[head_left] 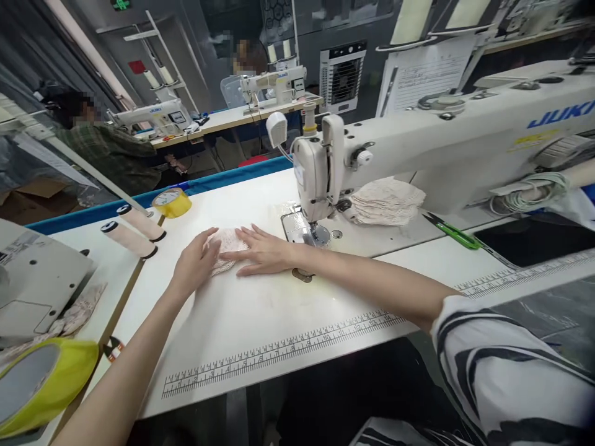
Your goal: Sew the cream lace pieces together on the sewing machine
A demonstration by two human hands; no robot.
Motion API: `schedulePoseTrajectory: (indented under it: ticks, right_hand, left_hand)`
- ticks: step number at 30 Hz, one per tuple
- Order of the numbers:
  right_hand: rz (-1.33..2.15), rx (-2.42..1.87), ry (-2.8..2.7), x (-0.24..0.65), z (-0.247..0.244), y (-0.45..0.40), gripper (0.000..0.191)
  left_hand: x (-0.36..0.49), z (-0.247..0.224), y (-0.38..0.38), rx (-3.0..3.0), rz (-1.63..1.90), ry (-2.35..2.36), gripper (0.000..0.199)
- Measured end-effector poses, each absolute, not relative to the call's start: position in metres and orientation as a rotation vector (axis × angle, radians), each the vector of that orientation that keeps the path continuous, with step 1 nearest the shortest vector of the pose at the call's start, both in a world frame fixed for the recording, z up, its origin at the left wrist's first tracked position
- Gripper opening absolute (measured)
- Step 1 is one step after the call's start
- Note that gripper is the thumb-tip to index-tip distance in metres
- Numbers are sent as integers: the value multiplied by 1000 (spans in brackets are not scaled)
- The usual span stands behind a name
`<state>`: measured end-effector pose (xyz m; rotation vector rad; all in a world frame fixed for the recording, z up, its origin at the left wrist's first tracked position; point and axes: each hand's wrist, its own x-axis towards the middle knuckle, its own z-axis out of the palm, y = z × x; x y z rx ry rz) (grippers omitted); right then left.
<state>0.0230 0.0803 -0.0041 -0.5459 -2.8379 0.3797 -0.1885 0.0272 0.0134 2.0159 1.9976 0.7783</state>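
Head view: cloth (229, 240) on the white table (260, 316), left of the sewing machine (400, 148).
Your left hand (196, 259) touches its left edge, fingers close together; whether they pinch it, I cannot tell. Your right hand (263, 251) rests at its right side, fingers spread apart.

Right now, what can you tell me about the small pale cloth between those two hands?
The cloth is a small, pale pinkish-cream piece, thin-looking, with a fine mottled pattern. It lies roughly flat on the white table, to the left of the sewing machine in the picture. The right hand rests spread-fingered over its right part; the left hand covers its left side. The hands hide much of its outline, and I can't tell whether it is one layer or several.
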Motion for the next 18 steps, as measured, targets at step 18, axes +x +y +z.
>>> schedulePoseTrajectory:
  ticks: [18]
  right_hand:
    - [200, -431, -2750, 140, -6, -12, 75]
  left_hand:
    - [-176, 1, 26, 2473, 227, 2077, 62]
